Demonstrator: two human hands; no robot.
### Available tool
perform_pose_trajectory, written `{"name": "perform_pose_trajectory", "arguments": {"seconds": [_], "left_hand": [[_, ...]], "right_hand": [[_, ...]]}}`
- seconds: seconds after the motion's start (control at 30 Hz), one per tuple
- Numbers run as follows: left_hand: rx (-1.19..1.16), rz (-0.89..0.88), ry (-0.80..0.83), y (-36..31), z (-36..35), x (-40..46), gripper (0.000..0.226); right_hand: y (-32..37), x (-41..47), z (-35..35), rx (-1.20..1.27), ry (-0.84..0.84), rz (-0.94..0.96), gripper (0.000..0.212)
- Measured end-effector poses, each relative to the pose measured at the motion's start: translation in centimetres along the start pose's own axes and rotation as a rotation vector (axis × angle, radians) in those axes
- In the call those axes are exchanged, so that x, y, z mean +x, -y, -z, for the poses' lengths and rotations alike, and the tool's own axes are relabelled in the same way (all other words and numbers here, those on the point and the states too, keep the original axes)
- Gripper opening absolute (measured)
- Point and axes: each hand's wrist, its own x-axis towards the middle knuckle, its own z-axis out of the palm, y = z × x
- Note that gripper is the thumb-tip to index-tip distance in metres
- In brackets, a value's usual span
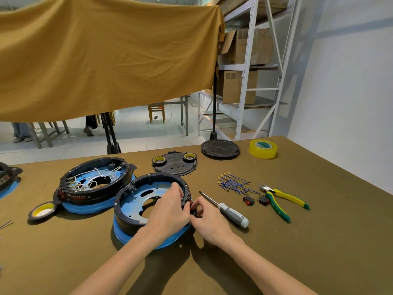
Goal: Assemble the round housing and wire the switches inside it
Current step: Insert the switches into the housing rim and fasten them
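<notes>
Right hand [209,220] pinches a red switch [192,205] at the housing [127,218] rim's outer right side — left hand [170,209] grips that rim from inside, directly opposite.

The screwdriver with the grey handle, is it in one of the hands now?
No, the screwdriver lies on the table beside the right hand.

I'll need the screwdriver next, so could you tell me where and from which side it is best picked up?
Take the screwdriver by its thick grey-and-white handle, coming from above on the right. It lies flat on the table, handle nearest the right hand, thin shaft pointing away towards the housing, too slim to grip well.
</notes>
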Motion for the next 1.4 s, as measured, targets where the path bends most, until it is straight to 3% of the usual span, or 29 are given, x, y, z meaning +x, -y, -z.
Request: {"name": "perform_pose_trajectory", "arguments": {"seconds": [0.2, 0.3, 0.37, 0.43, 0.47, 0.53, 0.6, 0.67, 1.03, 1.4], "left_hand": [[0.127, -0.208, 0.016, 1.4, 1.0, -1.5, 0.023], [0.239, -0.313, -0.003, 1.8, 1.5, -2.1, 0.030], [0.299, -0.305, -0.021, 2.1, 1.7, -2.4, 0.043], [0.316, -0.261, -0.027, 2.4, 1.6, -2.9, 0.049], [0.324, -0.239, -0.025, 2.5, 1.6, -3.1, 0.051], [0.354, -0.203, -0.008, 2.7, 1.6, -3.4, 0.056], [0.362, -0.177, 0.000, 2.7, 1.6, -3.6, 0.061], [0.358, -0.167, -0.004, 2.6, 1.5, -3.6, 0.064], [0.288, -0.327, -0.028, 4.6, 1.6, -3.3, 0.046], [0.350, -0.273, -0.061, 3.9, 1.1, -3.2, 0.061]], "right_hand": [[-0.2, -2.3, 1.4, 0.037, 0.097, 0.102, 0.014], [0.1, -2.1, 3.0, -0.019, 0.189, 0.171, 0.011], [0.4, -1.4, 4.1, -0.162, 0.044, 0.331, 0.014], [0.9, -0.3, 4.9, -0.249, -0.034, 0.492, 0.032], [1.2, 0.4, 5.3, -0.270, 0.014, 0.529, 0.044], [1.8, 1.8, 5.8, -0.298, 0.187, 0.522, 0.051], [2.0, 3.0, 6.1, -0.279, 0.332, 0.467, 0.043], [2.1, 3.7, 6.4, -0.241, 0.386, 0.448, 0.038], [0.9, 4.2, 5.6, -0.119, 0.317, 0.501, 0.025], [1.5, 4.2, 5.5, -0.269, 0.310, 0.572, 0.020]]}}
